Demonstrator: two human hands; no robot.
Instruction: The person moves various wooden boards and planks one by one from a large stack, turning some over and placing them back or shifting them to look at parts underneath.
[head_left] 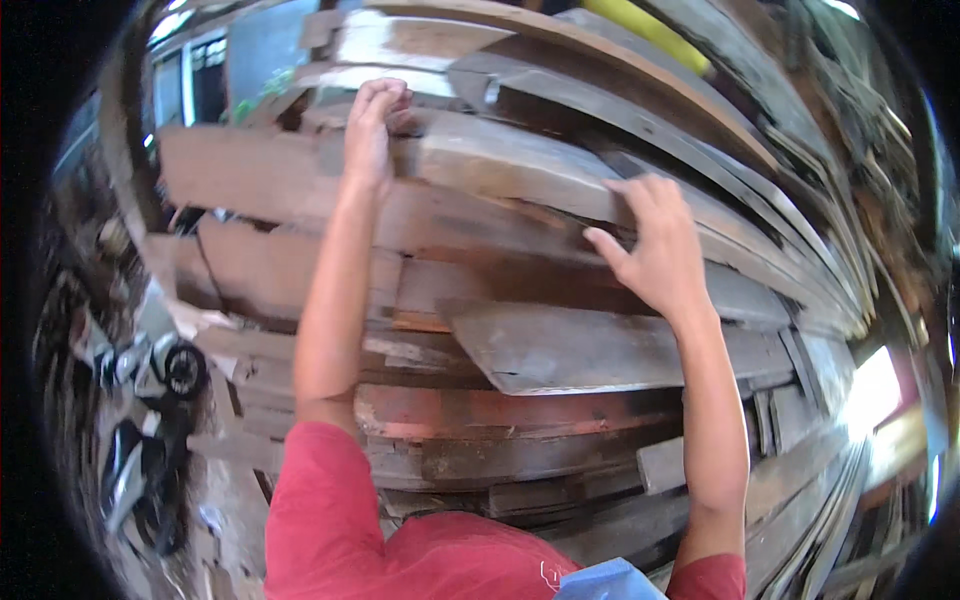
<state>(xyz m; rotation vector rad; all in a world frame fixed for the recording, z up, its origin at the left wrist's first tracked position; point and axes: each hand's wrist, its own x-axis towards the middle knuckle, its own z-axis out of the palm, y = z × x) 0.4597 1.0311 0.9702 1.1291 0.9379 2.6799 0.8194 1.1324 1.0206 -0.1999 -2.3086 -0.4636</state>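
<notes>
The right hand (655, 240) stood with thumb and fingers apart at a thick wooden plank (515, 165); the left hand (380, 108) curled near its other end, grip unclear. Between them, the plank could slide if the uneven boards (590, 350) below shifted.

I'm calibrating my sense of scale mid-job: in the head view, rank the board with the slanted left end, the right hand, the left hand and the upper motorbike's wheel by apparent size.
Largest to smallest:
1. Board with the slanted left end
2. Right hand
3. Left hand
4. Upper motorbike's wheel
</notes>
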